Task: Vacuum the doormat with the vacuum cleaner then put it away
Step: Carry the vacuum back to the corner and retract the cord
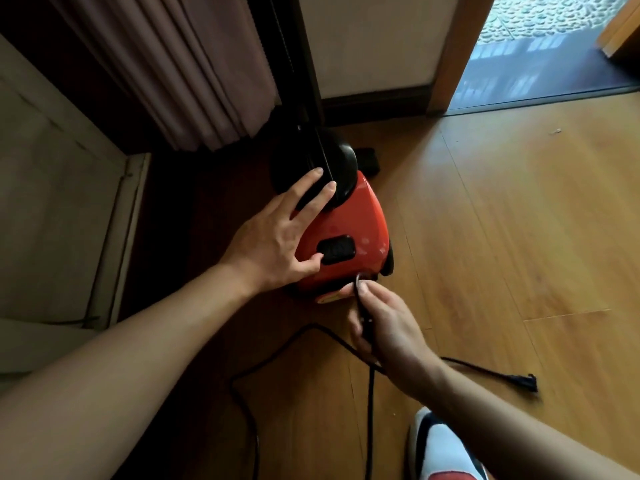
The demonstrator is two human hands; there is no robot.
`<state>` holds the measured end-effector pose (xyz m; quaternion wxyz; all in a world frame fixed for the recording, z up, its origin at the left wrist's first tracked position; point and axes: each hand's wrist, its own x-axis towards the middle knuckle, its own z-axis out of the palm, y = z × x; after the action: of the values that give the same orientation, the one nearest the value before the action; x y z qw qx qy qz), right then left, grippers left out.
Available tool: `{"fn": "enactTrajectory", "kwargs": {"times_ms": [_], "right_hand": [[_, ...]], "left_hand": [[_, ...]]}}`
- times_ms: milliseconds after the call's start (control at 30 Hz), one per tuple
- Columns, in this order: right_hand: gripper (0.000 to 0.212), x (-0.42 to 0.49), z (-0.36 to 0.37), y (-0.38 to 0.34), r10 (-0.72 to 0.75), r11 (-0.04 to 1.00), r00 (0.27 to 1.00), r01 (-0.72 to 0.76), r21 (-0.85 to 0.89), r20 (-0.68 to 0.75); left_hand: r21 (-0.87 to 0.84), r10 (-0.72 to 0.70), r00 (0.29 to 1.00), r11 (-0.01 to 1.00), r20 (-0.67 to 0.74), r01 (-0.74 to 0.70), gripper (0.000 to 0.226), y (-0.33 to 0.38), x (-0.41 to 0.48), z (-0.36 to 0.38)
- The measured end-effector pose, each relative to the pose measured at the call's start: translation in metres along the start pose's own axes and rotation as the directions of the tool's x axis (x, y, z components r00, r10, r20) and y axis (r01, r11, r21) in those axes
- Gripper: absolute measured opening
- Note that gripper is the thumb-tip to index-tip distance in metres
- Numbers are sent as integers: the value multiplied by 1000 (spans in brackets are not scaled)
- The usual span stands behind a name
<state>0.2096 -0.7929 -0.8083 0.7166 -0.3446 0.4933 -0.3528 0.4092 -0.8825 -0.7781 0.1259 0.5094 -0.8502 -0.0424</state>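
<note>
A shoe (440, 448) shows at five o'clock on the wooden floor (519, 237). Just beyond it, the black cord (249, 403) loops over the boards, and its plug (528, 382) lies at four o'clock, apart from the hands. The right hand (388, 327) has its grip pinched closed around the cord where it meets the back of the vacuum cleaner (349, 220). The left hand (277, 233) lies spread and flat on the red body, fingers wide, thumb touching a black button (337, 250). The cleaner sits near centre, by the curtain (166, 64) at eleven o'clock. A doorway (547, 46) opens at one o'clock.
</note>
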Motion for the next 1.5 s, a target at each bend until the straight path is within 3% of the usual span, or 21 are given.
{"fn": "enactTrajectory", "kwargs": {"times_ms": [133, 367, 433, 600, 767, 900, 1033, 1133, 1267, 1367, 1500], "right_hand": [[35, 6, 42, 25, 39, 996, 998, -35, -78, 44], [41, 42, 59, 74, 286, 946, 958, -285, -155, -20], [42, 53, 48, 81, 305, 935, 951, -310, -174, -53], [42, 64, 14, 82, 281, 918, 956, -293, -266, -83], [38, 65, -6, 78, 269, 876, 957, -291, -385, -111], [39, 59, -36, 70, 300, 787, 952, -287, -546, -68], [42, 54, -80, 50, 261, 666, 945, -324, -671, -198], [43, 51, -111, 36, 223, 710, 911, -395, -583, -346], [33, 46, -117, 17, 246, 903, 902, -347, -254, -356], [27, 39, -101, 10, 211, 972, 924, -234, -34, -320], [28, 23, -81, 10, 1, 987, 971, -39, -154, -238]], "left_hand": [[12, 9, 998, 1000, 58, -10, 99, 0, 1, -8], [306, 25, 998, 951, 59, -42, 93, -9, 4, -26], [309, 54, 996, 948, 67, -72, 93, -8, 3, -25], [242, 284, 955, 924, 82, -295, 76, -8, -23, 1], [246, 187, 962, 941, 198, -234, 89, -26, -25, 20], [203, 178, 966, 955, 186, -215, 93, -28, -27, 27], [171, 170, 971, 965, 170, -199, 92, -29, -26, 29], [137, 164, 976, 973, 146, -184, 90, -27, -26, 29], [128, 154, 980, 977, 126, -170, 88, -24, -27, 30], [122, 137, 981, 980, 138, -154, 89, -23, -27, 30], [137, 139, 981, 978, 139, -158, 90, -23, -28, 28]]}}
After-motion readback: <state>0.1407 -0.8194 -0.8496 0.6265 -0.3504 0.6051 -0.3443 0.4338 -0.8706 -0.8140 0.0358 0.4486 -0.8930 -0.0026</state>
